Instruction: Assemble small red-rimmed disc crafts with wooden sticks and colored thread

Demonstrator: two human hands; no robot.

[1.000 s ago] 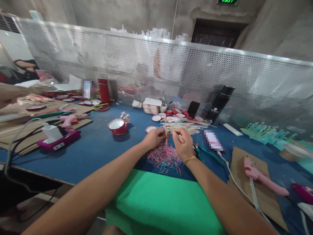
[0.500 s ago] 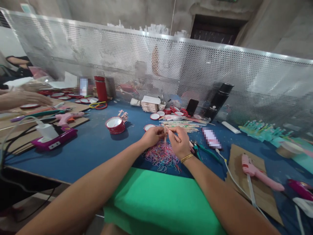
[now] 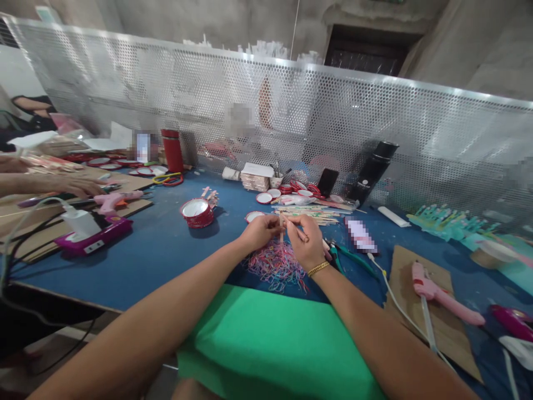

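My left hand pinches an upright wooden stick over a pile of thin coloured rubber bands on the blue table. My right hand, with a gold bracelet on its wrist, holds a second wooden stick that slants against the first. The two hands almost touch. A heap of loose wooden sticks lies just beyond them.
A red round lid sits to the left, a pink glue gun on cardboard to the right, green-handled pliers beside my right wrist. Green cloth covers my lap. A co-worker's hand rests at far left. A perforated metal screen closes the back.
My hands stay together on the sticks with barely any movement. The co-worker's hand at the left has reached further onto the table. The view has shifted slightly upward since one second ago.
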